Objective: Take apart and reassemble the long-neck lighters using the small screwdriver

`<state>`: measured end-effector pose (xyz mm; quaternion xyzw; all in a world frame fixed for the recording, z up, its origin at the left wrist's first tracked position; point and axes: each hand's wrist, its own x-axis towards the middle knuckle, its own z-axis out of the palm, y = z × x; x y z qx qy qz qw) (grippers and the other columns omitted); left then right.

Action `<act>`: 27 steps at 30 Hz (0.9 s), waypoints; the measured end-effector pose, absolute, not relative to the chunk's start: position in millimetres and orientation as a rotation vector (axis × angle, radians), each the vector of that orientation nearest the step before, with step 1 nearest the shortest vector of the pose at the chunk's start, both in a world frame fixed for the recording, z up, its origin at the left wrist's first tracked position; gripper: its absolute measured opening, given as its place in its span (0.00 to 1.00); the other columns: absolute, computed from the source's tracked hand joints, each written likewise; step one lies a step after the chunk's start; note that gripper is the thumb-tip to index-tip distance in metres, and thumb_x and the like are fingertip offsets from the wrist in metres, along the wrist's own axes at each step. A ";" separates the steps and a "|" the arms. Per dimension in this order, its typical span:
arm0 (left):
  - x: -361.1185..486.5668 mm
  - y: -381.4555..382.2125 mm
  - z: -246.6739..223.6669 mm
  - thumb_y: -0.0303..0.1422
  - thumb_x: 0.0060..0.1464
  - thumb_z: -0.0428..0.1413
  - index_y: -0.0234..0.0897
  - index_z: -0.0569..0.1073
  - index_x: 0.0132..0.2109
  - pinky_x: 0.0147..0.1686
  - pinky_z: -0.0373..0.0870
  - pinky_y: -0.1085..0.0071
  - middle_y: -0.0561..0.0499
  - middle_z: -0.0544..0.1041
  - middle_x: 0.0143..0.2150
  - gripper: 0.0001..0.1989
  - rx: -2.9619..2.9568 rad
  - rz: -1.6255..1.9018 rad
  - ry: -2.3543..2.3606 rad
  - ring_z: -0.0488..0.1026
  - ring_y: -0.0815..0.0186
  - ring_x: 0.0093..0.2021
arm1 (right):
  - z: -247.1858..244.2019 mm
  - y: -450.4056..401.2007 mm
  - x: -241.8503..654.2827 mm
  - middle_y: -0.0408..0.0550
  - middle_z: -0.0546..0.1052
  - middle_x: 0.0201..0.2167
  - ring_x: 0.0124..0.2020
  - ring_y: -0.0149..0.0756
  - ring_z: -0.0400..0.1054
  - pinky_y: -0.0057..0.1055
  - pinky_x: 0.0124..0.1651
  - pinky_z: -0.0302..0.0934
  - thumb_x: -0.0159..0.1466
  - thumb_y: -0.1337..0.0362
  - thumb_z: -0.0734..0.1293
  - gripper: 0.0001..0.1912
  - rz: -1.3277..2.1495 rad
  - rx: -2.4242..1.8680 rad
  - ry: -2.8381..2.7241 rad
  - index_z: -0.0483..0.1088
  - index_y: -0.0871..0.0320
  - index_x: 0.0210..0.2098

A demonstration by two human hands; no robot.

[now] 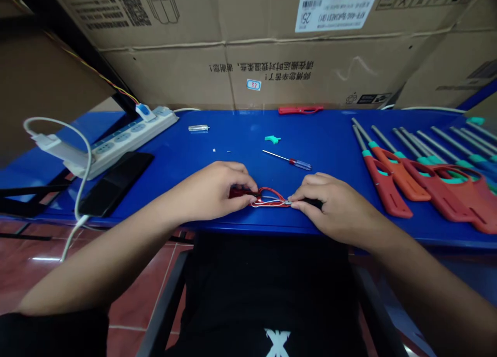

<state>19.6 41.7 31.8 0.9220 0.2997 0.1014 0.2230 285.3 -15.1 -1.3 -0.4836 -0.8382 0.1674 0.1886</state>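
A red lighter casing [266, 205] lies near the front edge of a blue table, between a person's two bare hands; take it as the centre of a clock, with twelve pointing away from the person. Thin red and white wires [272, 191] loop out of it. At nine o'clock, the left hand [227, 191] pinches the casing's end between thumb and fingers. At three o'clock, the right hand [321, 197] pinches a small metallic piece [288, 202] between thumb and fingertips, right beside the wires. A dark item [313, 203] shows under that hand's fingers; what it is, I cannot tell.

A little farther out, at one o'clock, lies a screwdriver [293, 162] with a clear handle, its tip pointing toward ten. Beyond it, at twelve, is a small green plastic part [273, 139]. Between twelve and one, by the back edge, rests another red piece [298, 109]. Between ten and eleven lie two tiny bits [214, 150] and, beyond them, a clear cylinder [198, 129].

Near nine o'clock is a black phone [118, 183], beside a white power strip [128, 139] at ten. At three o'clock, long-nosed red and orange lighters [388, 191] lie in a row. Printed cardboard [186, 77] stands behind the blue table [236, 119] at twelve.
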 end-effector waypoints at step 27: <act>14.3 29.3 13.6 0.28 0.61 0.58 0.39 0.82 0.44 0.40 0.74 0.73 0.51 0.82 0.40 0.08 2.527 0.512 0.854 0.79 0.68 0.39 | -3.7 -15.9 286.5 0.47 0.76 0.33 0.37 0.37 0.68 0.38 0.43 0.63 0.68 0.64 0.65 0.10 0.388 -1.329 -2.363 0.79 0.54 0.39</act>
